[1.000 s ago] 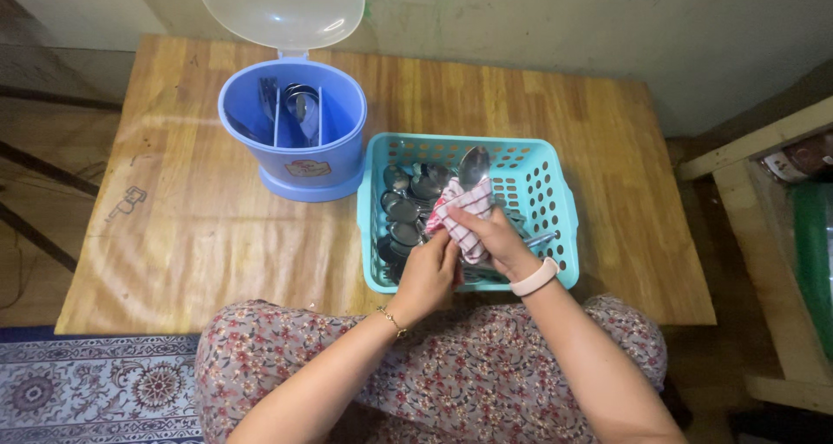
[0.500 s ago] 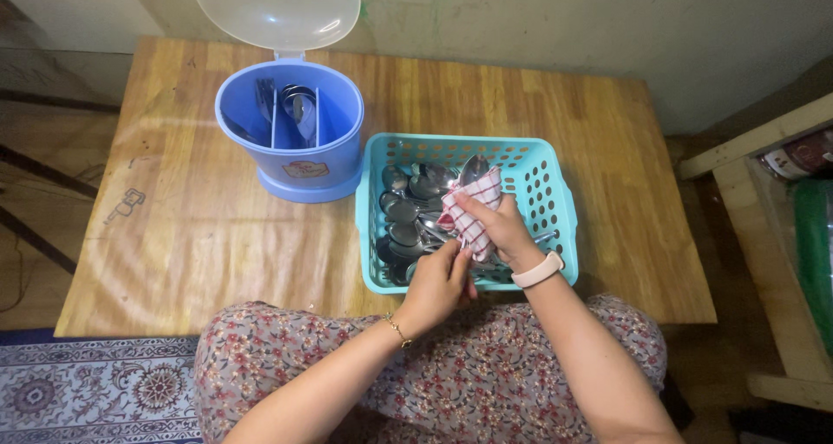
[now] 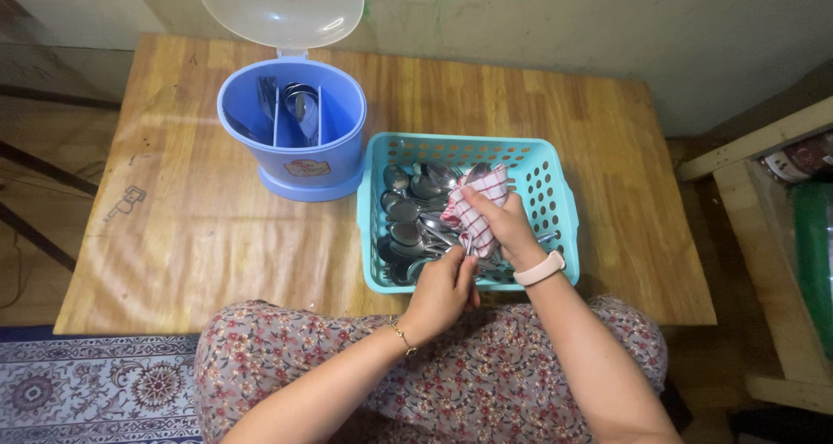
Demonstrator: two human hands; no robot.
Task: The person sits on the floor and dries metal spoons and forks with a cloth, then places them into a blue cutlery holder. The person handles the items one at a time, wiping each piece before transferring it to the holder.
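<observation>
Right hand [image 3: 508, 227] is gripping a checked cloth [image 3: 475, 211] wrapped round a spoon [image 3: 477, 171]; left hand [image 3: 444, 289] is pinching its handle over the teal basket [image 3: 555, 203]; risk: a loose pinch is letting it slip among the spoons below.

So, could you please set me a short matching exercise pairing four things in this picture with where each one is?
Things:
1. checked cloth
2. clear lid
3. loose spoons
4. blue holder

Places:
a. lying in the teal basket
b. standing on the wooden table, left of the basket
c. wrapped around a spoon in the right hand
d. tipped open behind the holder

Pairs: 1-c, 2-d, 3-a, 4-b
</observation>
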